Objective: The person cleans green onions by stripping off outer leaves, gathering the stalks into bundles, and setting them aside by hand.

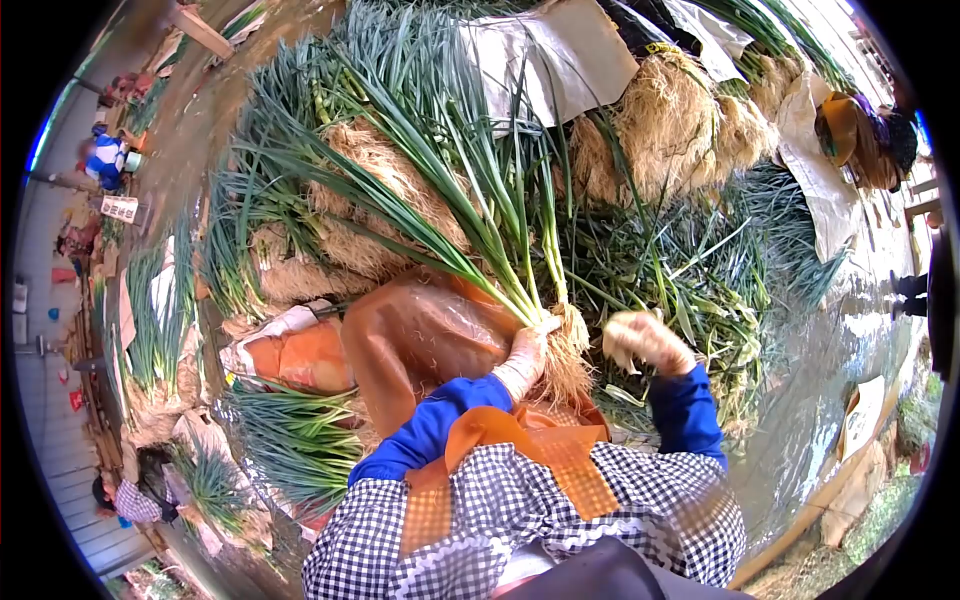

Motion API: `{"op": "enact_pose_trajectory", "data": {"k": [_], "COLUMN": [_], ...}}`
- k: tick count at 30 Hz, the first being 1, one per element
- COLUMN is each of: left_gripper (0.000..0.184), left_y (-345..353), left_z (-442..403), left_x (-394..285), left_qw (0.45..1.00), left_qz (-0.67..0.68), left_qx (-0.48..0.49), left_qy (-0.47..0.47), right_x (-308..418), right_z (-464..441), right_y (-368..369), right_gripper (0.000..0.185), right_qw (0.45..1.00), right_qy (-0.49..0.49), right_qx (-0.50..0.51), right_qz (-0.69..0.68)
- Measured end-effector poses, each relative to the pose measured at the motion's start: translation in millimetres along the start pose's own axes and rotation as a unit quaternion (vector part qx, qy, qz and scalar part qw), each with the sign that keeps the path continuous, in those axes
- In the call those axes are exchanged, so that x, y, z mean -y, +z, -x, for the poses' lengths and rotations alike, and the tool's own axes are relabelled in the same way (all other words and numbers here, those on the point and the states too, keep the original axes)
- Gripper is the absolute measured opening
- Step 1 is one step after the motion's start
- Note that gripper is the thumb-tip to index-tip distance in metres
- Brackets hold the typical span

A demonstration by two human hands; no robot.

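My left hand (522, 362) is closed around a bunch of green onions (505, 250) just above the roots. Their long green leaves fan out forward and to the left, and the pale stringy roots (568, 365) hang beside the hand. To the right, apart from the bunch, my right hand (648, 342) is raised with its fingers curled in; anything inside them is hidden. Both hands look pale, as if gloved. Under the bunch, an orange-brown plastic apron (430, 325) covers my lap.
Large heaps of green onions with matted roots (385, 190) lie ahead and left. Loose stripped leaves (690, 300) pile up on the right. A pale sack (550, 60) lies across the far heap. Wet floor (800, 370) shows at right. Other people (135, 500) are at the left edge.
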State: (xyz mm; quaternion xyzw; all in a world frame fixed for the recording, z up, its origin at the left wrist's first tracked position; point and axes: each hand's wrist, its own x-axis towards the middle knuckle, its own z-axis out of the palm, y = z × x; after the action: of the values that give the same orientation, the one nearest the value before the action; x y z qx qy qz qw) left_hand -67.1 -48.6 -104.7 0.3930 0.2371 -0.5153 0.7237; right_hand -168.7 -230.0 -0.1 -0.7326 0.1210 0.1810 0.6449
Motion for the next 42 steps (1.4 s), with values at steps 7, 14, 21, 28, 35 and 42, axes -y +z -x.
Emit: {"op": "enact_pose_trajectory", "data": {"k": [7, 14, 21, 28, 35, 42], "left_gripper": [0.021, 0.019, 0.019, 0.015, 0.014, 0.018], "left_y": [4.7, 5.8, 2.2, 11.6, 18.0, -19.1], "left_z": [20.8, 34.4, 16.5, 32.2, 34.1, -15.1], "left_x": [-9.6, -11.9, -4.0, -16.1, -19.9, -1.4], "left_qw": [0.994, 0.995, 0.998, 0.999, 0.999, 0.993], "left_qz": [-0.067, -0.096, -0.042, -0.041, -0.029, -0.033], "left_qx": [0.046, -0.022, -0.016, -0.017, -0.023, -0.037], "left_qy": [0.067, 0.022, 0.038, 0.009, 0.016, 0.108], "right_x": [-59.1, -36.2, -71.6, -59.7, -80.5, -29.0], "right_z": [-117.9, -144.5, -156.4, -155.2, -176.4, -45.9], "right_y": [3.6, 44.2, 49.1, 10.5, 18.0, 64.2], "right_gripper": [0.040, 0.043, 0.036, 0.039, 0.046, 0.030], "right_qw": [0.937, 0.873, 0.860, 0.851, 0.848, 0.954], "right_qy": [0.022, 0.009, -0.032, 0.037, -0.034, -0.038], "right_qx": [-0.092, -0.451, -0.407, -0.349, -0.528, -0.299], "right_qz": [-0.338, 0.187, -0.306, -0.392, 0.028, 0.009]}}
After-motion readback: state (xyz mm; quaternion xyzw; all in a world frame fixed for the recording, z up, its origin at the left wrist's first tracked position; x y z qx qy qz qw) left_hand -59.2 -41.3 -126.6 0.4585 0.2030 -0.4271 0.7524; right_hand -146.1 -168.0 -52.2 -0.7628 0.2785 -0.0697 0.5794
